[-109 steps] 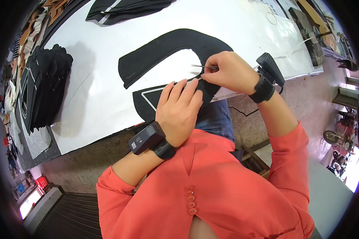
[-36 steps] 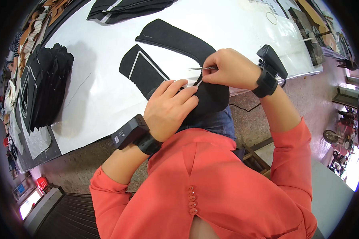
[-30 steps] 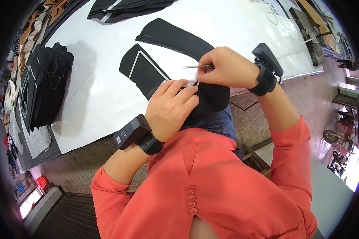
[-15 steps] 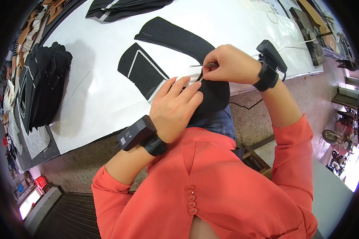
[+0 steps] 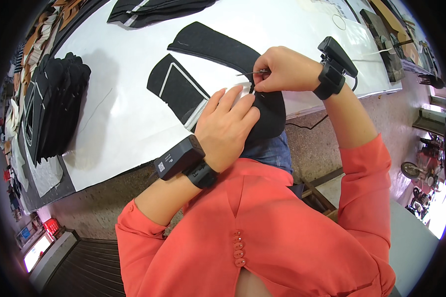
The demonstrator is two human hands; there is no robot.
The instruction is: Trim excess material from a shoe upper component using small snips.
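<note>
A curved black fabric piece, U-shaped with white strips along parts of its edge, lies on the white-covered table and hangs over its near edge. My left hand rests flat on its inner part, fingers stretched out and slightly apart. Across from it, my right hand is closed around a thin pointed metal tool, its tip pointing left; the rest is hidden in the fingers, so its exact kind is unclear. The right thumb and fingertips also meet the piece's inner edge, beside a short white strip.
At the left stands a thick bundle of black pieces. More black pieces lie at the far edge. A loose thread is on the white sheet. A dark block sits at the right, and a cable hangs below the table edge.
My left hand has slid a little right and up along the piece. The right hand has risen slightly, with the pointed tool still in it.
</note>
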